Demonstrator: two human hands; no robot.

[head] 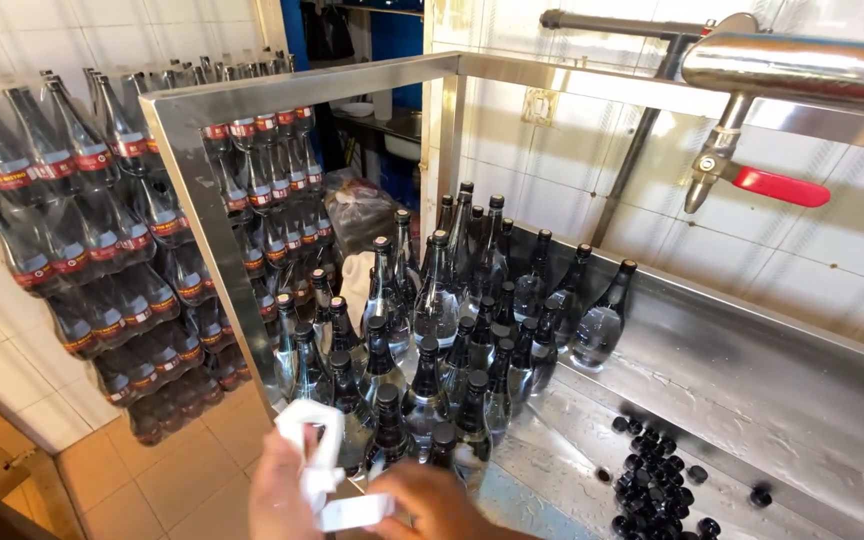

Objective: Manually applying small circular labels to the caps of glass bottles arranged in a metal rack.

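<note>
Left hand (pixel 282 492) and right hand (pixel 432 505) both pinching white sticky labels (pixel 324 470), just beside capped glass bottles (pixel 422 390) on shiny metal table (pixel 752 400)

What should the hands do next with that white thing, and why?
Probably bring the white strip to the nearest capped bottle. Both the left hand and right hand pinch it right beside that bottle, at the front of the cluster on the steel tray.

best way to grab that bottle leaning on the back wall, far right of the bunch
Take the leaning bottle by its narrow neck just below the black cap, coming from above and from the right. That side is bare steel tray; the upright capped bottles crowd its left.
</note>
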